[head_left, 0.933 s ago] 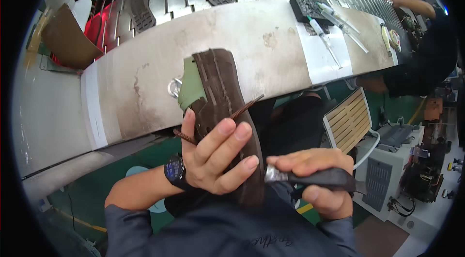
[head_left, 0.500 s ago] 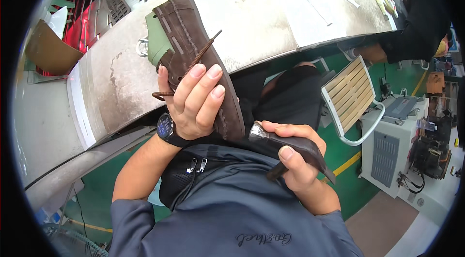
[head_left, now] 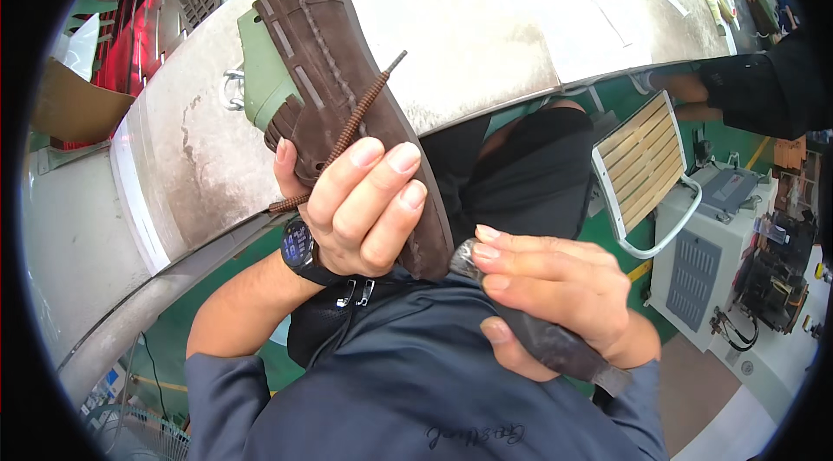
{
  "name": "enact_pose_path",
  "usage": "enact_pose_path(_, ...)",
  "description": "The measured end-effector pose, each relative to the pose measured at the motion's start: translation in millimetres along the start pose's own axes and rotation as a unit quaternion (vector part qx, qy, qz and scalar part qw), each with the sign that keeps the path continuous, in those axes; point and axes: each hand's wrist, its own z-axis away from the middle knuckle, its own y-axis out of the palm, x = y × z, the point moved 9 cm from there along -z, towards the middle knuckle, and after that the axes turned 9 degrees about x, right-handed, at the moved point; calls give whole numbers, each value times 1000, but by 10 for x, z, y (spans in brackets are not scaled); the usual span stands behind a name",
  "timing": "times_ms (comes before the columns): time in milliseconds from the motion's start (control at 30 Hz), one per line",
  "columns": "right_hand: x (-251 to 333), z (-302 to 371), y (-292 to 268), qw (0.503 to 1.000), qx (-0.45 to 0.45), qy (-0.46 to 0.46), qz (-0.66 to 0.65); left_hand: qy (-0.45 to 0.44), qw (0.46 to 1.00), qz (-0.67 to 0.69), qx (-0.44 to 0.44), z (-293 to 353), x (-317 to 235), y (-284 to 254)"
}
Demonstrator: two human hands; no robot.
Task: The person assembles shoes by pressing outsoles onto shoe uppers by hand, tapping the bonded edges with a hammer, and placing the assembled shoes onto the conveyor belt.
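Head view, change: compared with half a second ago, the metal head of the dark, elongated hand tool (head_left: 555,341) has closed the small gap to the sole's edge; it now touches it or sits just beside it, I cannot tell which.
Change, meaning: the work seems to have come to the lower end of the shoe, judging by where the tool sits.
Grip shift: the right hand's fingers now lie further toward the tool's head, and its body slopes more steeply to the lower right.
Shoe place: the brown, suede-like shoe (head_left: 351,62) is held up left of centre, its far end toward the upper left, over the pale, stained bench (head_left: 213,148).
Shoe look: raised seam down the side, darker flat sole along the right edge, smooth green form (head_left: 265,70) showing in the opening, brown cord lace (head_left: 356,118) hanging loose across the side.
Left hand: wrapped around the shoe's lower half (head_left: 356,209), fingers across its side.
Right hand: closed around the tool (head_left: 573,287), fingertips by its head, thumb beneath.
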Motion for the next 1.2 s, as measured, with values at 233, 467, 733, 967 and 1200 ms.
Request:
enact_pose_path(233, -376, 4, -45, 974, 18, 132, -185, -77, 993, 60, -70, 36, 39, 36)
enact_pose_path(467, -401, 92, -22, 972, -40, 103, -207, -14, 999, 10, -27, 30, 11, 7)
enact_pose_path(733, 13, -650, -130, 998, 66, -8, 18, -71, 995, 56, -38, -36, 2, 37)
enact_pose_path(967, -407, -361, -284, 974, 0, 156, -165, -75, 993, 51, -78, 144, 48, 38)
enact_pose_path(1200, -289, -551, -184, 970, 101, 180, -127, -50, 996, 26, -76, 127, 23, -6)
